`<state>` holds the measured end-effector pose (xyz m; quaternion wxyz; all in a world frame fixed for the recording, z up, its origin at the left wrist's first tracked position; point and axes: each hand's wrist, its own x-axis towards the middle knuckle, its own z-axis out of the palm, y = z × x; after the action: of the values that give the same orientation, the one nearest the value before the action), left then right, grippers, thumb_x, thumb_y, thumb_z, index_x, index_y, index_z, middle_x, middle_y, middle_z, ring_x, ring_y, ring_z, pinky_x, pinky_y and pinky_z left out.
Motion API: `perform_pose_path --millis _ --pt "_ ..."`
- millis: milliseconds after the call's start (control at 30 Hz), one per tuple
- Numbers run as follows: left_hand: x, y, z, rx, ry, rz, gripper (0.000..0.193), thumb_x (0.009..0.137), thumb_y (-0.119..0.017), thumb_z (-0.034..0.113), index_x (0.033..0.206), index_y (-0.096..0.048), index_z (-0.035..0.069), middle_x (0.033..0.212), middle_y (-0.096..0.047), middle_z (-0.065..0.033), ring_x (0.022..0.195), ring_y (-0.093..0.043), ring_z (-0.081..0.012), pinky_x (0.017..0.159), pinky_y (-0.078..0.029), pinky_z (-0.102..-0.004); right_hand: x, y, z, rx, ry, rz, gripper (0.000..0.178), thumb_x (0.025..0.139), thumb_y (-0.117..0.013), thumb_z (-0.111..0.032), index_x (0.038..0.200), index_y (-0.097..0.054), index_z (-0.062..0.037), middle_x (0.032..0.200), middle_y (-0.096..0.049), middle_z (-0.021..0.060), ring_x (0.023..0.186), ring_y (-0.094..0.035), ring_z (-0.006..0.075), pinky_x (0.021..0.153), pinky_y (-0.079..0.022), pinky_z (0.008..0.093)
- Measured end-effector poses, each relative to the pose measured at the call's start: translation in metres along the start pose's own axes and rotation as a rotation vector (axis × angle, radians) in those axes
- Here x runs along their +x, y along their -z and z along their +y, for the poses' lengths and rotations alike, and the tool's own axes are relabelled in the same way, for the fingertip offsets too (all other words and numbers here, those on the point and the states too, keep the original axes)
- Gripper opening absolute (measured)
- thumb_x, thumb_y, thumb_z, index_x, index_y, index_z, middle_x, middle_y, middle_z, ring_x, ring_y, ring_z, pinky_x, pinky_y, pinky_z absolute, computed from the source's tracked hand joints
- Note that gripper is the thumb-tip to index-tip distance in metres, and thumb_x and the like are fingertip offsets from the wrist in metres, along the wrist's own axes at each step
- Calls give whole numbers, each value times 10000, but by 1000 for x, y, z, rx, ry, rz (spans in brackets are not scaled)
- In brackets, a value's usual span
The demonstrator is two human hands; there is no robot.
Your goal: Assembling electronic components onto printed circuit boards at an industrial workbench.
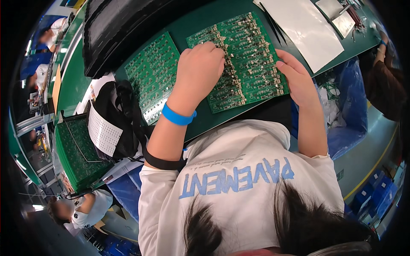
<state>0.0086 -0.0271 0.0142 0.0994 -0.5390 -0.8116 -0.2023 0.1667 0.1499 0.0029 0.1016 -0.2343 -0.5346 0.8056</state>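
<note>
On the green table lies a green circuit board panel (252,77), crowded with rows of small pale connectors and parts. My right hand (295,77) grips its right edge, thumb on top and the other fingers along the side. Over the panel's left part is my left hand (200,70), a blue band round its wrist. Its fingers are curled down among the connectors, and what they pinch, if anything, is hidden. Beside that wrist, to the left, a second circuit board panel (153,70) carries flatter, smaller parts.
Black tweezers (273,24) and white sheets (305,36) lie at the far right. A black tray (115,30) stands far left. Nearer left are a black bag (117,115) and stacked green boards (81,153). A blue-lined bin (348,106) stands right; other people work around.
</note>
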Motion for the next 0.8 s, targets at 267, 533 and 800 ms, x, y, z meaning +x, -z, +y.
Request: perform_pose_path --millis 267,533,800 --pt "-9 -4 -7 -192 35 71 32 727 -637 81 756 -626 72 744 -578 -67 743 -580 -252 618 -463 -366 -1 -1 -3 -25 7 -37 352 949 -416 -70 1279 -458 44 1160 -593 79 1029 -570 114 889 -445 240" --pt "-12 8 -7 -173 39 154 114 714 -660 53 826 -649 69 829 -628 -84 798 -591 -283 676 -466 -399 3 0 -1 -23 9 -40 352 953 -436 -78 1285 -458 38 1173 -591 77 1042 -571 120 893 -452 249" --pt "-23 64 7 -209 159 413 160 750 -636 -28 898 -664 25 838 -631 -108 801 -598 -252 730 -469 -315 -10 12 -8 255 36 -24 359 950 -443 -75 1284 -458 55 1160 -605 110 1008 -605 151 856 -495 266"
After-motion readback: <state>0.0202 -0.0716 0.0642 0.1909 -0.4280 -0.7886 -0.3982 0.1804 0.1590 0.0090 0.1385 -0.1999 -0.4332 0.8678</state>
